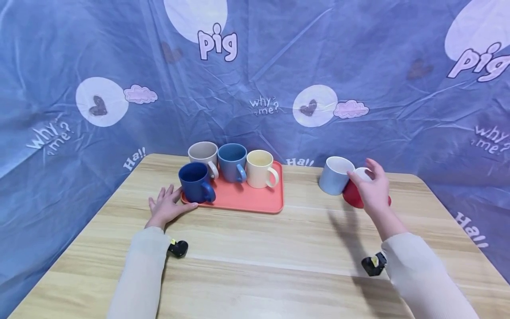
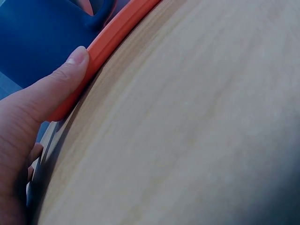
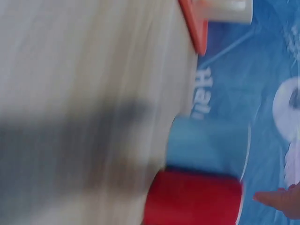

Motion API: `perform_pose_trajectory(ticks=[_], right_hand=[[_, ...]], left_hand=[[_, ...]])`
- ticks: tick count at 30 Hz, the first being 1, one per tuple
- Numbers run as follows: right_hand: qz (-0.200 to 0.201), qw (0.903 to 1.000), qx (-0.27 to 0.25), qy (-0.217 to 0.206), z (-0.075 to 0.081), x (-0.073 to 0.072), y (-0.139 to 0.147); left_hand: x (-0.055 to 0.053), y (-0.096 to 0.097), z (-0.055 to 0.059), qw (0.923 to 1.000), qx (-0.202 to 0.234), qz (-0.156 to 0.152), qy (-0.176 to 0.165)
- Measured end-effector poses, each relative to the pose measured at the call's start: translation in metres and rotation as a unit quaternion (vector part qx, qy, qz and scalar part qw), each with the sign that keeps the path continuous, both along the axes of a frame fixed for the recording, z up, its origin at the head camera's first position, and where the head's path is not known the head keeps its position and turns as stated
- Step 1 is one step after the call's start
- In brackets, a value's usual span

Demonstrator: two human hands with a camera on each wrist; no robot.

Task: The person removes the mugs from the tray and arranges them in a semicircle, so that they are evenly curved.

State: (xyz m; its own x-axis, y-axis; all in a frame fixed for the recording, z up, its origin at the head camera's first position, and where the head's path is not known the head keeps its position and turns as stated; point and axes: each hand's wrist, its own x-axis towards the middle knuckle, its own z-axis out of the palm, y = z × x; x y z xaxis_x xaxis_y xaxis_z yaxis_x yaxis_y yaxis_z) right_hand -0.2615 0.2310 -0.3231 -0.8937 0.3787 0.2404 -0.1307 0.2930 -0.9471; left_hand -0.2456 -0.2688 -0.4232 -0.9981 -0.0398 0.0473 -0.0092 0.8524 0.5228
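My left hand [image 1: 166, 207] lies at the left front corner of a coral-red tray [image 1: 243, 202], its fingers spread. In the left wrist view the thumb [image 2: 65, 79] touches the tray's rim, close beside a dark blue mug [image 1: 193, 188]. Behind that mug on the tray stand a grey mug [image 1: 201, 153], a medium blue mug [image 1: 231, 166] and a cream mug [image 1: 258, 173]. My right hand [image 1: 375, 191] hovers over a red mug [image 1: 351, 196] with a white inside, hiding part of it. A fingertip [image 3: 267, 198] shows just off this mug's rim in the right wrist view.
A light blue mug [image 1: 333, 179] stands right against the red one, on its left. The wooden table [image 1: 255, 266] backs onto a blue printed curtain [image 1: 255, 66]. Small black cameras [image 1: 178, 248] are strapped at both wrists.
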Motion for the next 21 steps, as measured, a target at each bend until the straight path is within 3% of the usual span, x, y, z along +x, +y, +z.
perform_pose_trajectory(ticks=[6, 15, 21], right_hand=[[0.040, 0.9990, 0.002, 0.021, 0.011, -0.007, -0.036], [0.091, 0.9946, 0.017, 0.047, 0.010, -0.018, -0.093], [0.141, 0.9887, -0.014, 0.049, 0.006, -0.017, -0.131]], left_hand=[[-0.001, 0.000, -0.001, 1.0000, -0.002, 0.000, 0.001], [-0.001, 0.000, -0.003, 1.0000, -0.007, 0.002, 0.000], [-0.001, 0.000, -0.003, 1.0000, -0.003, 0.001, 0.000]])
